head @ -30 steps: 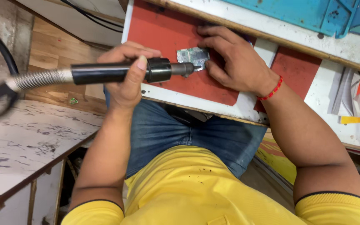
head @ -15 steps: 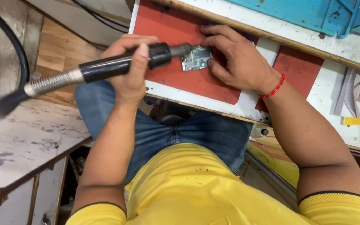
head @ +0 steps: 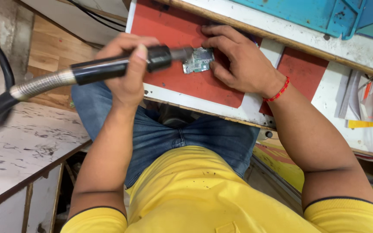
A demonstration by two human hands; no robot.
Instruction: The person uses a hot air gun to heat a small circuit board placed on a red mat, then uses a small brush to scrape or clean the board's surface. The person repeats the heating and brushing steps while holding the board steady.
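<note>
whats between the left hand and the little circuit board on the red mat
Only the tool itself: the black handpiece gripped in the left hand runs to the circuit board, its metal tip over the board's left edge in the head view.

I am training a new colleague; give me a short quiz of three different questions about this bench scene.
1. True or false: the left hand holds the black tool handle with the metal hose.
2. What does the right hand press on the red mat?
A. a small circuit board
B. a screwdriver
C. a roll of tape
3. Fill in: the tool's nozzle points at the ____.

Key:
1. True.
2. A, the small circuit board.
3. Circuit board.
</note>
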